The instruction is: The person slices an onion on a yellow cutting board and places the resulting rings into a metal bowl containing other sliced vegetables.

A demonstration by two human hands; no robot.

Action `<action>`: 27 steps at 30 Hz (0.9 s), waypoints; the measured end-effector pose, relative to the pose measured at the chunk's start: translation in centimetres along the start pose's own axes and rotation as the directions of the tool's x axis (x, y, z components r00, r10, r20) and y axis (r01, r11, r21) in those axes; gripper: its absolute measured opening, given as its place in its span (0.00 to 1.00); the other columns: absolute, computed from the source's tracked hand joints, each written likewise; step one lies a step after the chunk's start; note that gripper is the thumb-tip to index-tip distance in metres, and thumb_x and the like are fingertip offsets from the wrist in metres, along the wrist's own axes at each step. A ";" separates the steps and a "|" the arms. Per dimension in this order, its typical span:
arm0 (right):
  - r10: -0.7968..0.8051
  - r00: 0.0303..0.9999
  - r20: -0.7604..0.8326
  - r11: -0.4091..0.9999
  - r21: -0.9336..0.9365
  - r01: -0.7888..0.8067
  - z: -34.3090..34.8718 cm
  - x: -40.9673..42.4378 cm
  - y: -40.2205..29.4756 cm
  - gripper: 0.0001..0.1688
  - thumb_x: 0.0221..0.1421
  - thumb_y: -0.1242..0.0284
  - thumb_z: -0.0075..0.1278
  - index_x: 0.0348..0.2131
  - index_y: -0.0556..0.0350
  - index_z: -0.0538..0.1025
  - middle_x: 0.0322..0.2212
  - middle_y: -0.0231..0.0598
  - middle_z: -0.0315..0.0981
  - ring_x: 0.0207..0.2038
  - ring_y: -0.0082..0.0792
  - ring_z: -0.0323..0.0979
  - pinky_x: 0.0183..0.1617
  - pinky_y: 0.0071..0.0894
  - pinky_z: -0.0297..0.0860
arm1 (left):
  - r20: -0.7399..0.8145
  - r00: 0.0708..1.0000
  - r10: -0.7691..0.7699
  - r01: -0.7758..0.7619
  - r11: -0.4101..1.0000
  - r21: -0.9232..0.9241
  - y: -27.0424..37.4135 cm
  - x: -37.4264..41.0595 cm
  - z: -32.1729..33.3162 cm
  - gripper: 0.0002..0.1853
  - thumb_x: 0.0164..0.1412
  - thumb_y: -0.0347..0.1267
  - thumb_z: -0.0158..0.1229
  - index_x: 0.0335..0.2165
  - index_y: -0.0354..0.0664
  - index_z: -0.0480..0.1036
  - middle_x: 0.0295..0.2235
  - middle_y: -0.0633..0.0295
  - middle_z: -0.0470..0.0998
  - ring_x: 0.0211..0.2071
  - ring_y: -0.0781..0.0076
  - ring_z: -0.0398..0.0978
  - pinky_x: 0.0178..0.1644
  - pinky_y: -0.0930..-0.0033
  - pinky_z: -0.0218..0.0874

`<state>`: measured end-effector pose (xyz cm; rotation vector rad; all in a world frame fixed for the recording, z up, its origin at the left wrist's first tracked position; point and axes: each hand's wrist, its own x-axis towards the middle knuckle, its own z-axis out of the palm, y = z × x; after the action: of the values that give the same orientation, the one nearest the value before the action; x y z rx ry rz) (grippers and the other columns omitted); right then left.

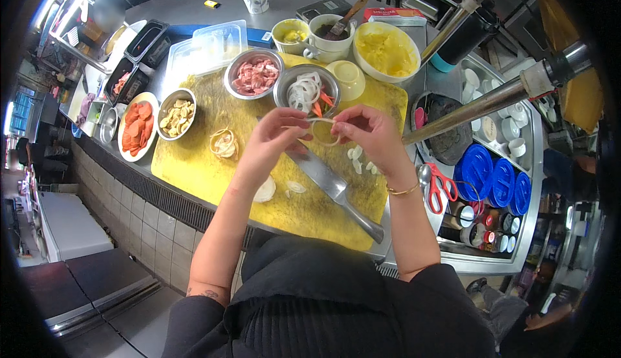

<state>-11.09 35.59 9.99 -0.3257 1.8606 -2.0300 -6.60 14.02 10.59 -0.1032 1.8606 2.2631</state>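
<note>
Above the cutting board, my left hand (279,132) and my right hand (366,135) pinch a thin pale onion ring (326,140) between their fingertips. Just beyond the fingers stands a steel bowl (281,97) with white onion rings (304,91) and red-orange strips (323,103) in it. Below my hands a large chef's knife (318,173) lies flat on the yellow cutting board (204,164), handle towards me. Onion slivers (355,159) are scattered under my right hand. Left of my left wrist sits a clump of onion peel and trimmings (224,144); a cut onion piece (265,190) rests nearer me.
Steel bowls of raw meat (254,76) and sliced mushrooms (177,117) and a plate of orange-red slices (138,125) stand leftward. Behind are a bowl of yellow paste (385,50) and a brush (345,21). A metal pole (473,110) slants in beside red scissors (439,188).
</note>
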 end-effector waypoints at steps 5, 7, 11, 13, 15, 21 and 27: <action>-0.018 0.999 -0.030 1.000 -0.022 0.017 1.6 -1.3 0.1 0.06 0.54 0.77 0.54 0.34 0.60 0.75 0.29 0.31 0.76 0.31 0.19 0.73 0.36 0.19 0.70 | 0.039 0.998 0.044 -0.048 0.992 0.113 -0.5 -0.5 2.6 0.12 0.59 0.27 0.57 0.42 0.36 0.70 0.35 0.63 0.76 0.32 0.80 0.74 0.34 0.78 0.66; -0.003 0.998 -0.056 0.997 -0.077 -0.002 2.0 -1.4 -0.1 0.05 0.55 0.78 0.53 0.33 0.60 0.75 0.28 0.31 0.76 0.31 0.19 0.73 0.36 0.19 0.70 | -0.014 0.998 0.064 -0.061 0.990 0.128 -0.4 -0.6 3.0 0.11 0.58 0.28 0.58 0.40 0.36 0.71 0.32 0.65 0.77 0.31 0.83 0.73 0.33 0.80 0.64; -0.027 0.997 -0.074 0.991 -0.129 0.018 2.5 -1.5 0.2 0.04 0.55 0.79 0.51 0.34 0.60 0.73 0.28 0.32 0.75 0.32 0.20 0.74 0.37 0.20 0.70 | -0.041 0.996 0.085 -0.078 0.985 0.152 -1.2 -0.6 2.7 0.12 0.58 0.27 0.59 0.41 0.35 0.71 0.34 0.64 0.77 0.33 0.82 0.73 0.35 0.79 0.65; -0.043 0.994 -0.102 0.997 -0.065 0.037 2.3 -1.6 0.5 0.05 0.56 0.79 0.51 0.35 0.60 0.72 0.28 0.33 0.75 0.32 0.22 0.74 0.37 0.20 0.70 | -0.035 0.996 0.086 -0.080 0.988 0.132 -1.1 -0.5 2.5 0.13 0.58 0.26 0.58 0.42 0.35 0.69 0.36 0.62 0.76 0.35 0.80 0.74 0.37 0.77 0.65; -0.047 0.991 -0.128 0.999 -0.009 0.046 1.9 -1.8 0.3 0.06 0.56 0.79 0.51 0.36 0.60 0.71 0.29 0.34 0.75 0.33 0.23 0.74 0.37 0.21 0.69 | -0.020 0.997 0.069 -0.067 0.994 0.087 -0.7 0.0 2.1 0.16 0.58 0.23 0.55 0.46 0.34 0.67 0.39 0.59 0.75 0.38 0.77 0.74 0.41 0.75 0.66; 0.011 0.988 -0.154 0.999 0.043 -0.004 -0.4 -3.4 -0.1 0.07 0.57 0.78 0.50 0.37 0.61 0.70 0.29 0.37 0.75 0.33 0.25 0.74 0.36 0.23 0.69 | 0.007 0.984 0.176 -0.177 0.984 0.029 0.4 2.7 0.4 0.24 0.55 0.14 0.46 0.52 0.34 0.61 0.43 0.54 0.72 0.47 0.65 0.73 0.54 0.67 0.65; 0.067 0.983 -0.173 0.996 0.068 -0.056 -1.8 -5.5 1.5 0.06 0.58 0.80 0.48 0.37 0.61 0.70 0.29 0.37 0.74 0.31 0.25 0.74 0.36 0.23 0.69 | 0.015 0.988 0.156 -0.156 0.988 0.020 1.4 2.9 0.3 0.19 0.55 0.16 0.48 0.48 0.31 0.65 0.44 0.52 0.72 0.48 0.64 0.72 0.54 0.66 0.66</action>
<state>-6.72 39.44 8.75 -0.0737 1.8763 -2.1299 -9.73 14.42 11.41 0.0636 1.9485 2.3368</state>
